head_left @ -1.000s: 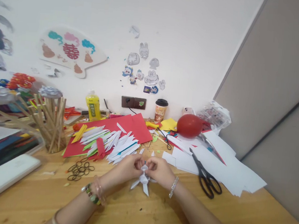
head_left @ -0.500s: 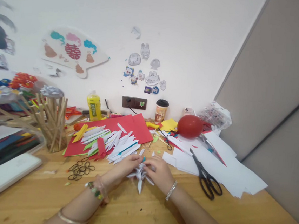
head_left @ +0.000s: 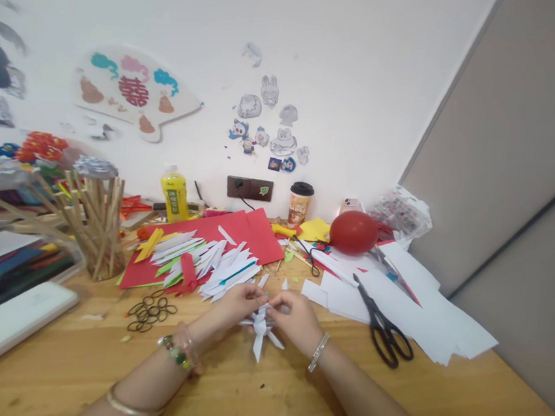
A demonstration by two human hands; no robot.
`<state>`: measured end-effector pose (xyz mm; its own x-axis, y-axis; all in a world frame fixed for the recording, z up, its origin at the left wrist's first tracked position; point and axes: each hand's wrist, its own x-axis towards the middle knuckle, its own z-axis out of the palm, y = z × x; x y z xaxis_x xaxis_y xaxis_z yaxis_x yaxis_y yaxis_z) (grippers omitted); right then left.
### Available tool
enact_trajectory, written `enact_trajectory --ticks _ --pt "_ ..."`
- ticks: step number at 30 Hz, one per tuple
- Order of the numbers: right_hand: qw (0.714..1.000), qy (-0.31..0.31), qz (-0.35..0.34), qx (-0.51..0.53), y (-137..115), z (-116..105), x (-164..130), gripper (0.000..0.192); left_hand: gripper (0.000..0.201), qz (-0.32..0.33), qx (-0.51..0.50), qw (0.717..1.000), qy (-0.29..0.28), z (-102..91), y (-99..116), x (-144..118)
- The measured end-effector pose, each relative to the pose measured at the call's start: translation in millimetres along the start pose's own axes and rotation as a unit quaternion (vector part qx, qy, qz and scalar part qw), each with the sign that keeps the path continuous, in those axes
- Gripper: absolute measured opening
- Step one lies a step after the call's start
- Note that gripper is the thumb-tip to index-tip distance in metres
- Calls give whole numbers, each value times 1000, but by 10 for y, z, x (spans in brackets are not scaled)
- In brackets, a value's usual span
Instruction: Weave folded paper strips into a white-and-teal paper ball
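A white folded-paper flower (head_left: pixel 259 332) with pointed petals is between my two hands, just above the wooden table (head_left: pixel 220 392). My left hand (head_left: pixel 238 301) pinches its upper left side, thumb and fingertips together. From the other side, my right hand (head_left: pixel 295 316) grips the upper right of it with bent fingers. A tiny blue-green bit shows between the fingertips at the top; what it belongs to is hidden. Beyond my left hand lies a heap of folded white paper strips (head_left: pixel 229 275), with some green, red and yellow ones, on red paper sheets (head_left: pixel 259 239).
Black scissors (head_left: pixel 384 326) lie on white paper (head_left: pixel 415 306) to the right. Black rubber bands (head_left: pixel 152 312) lie left of my left hand. Behind stand a yellow bottle (head_left: pixel 175 195), a lidded cup (head_left: pixel 300 207) and a red balloon (head_left: pixel 353 233). Wooden sticks (head_left: pixel 101 230) fill a container at left.
Both hands stay on the paper flower, with the fingers shifted slightly. The flower has tilted a little, and its side petals are less spread in view.
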<state>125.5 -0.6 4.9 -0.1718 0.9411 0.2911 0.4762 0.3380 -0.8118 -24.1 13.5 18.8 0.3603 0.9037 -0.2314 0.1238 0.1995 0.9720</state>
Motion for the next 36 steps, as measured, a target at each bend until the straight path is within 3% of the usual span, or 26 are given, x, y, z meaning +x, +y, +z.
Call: enact_trajectory --ticks 5,11,15,17,23,29,36 --pt "982 12 -177 -71 -24 -19 -3 16 32 16 29 999 38 -8 -24 53" --pt "991 -13 -118 -62 4 -55 7 13 28 55 78 994 50 -10 -2 89" --pt "968 -34 -229 -95 30 -73 13 16 23 60 67 993 71 -5 -12 91" --pt "962 -40 -254 -93 32 -80 18 16 22 61 54 994 76 2 -9 80" --pt "995 -38 -92 -27 -14 -88 27 18 23 72 28 996 53 33 -13 71" --pt "962 -44 -209 -170 -7 -86 10 15 29 73 30 995 59 34 -67 103" --pt "930 -60 -333 -144 76 -146 36 21 34 61 4 997 38 10 -8 56"
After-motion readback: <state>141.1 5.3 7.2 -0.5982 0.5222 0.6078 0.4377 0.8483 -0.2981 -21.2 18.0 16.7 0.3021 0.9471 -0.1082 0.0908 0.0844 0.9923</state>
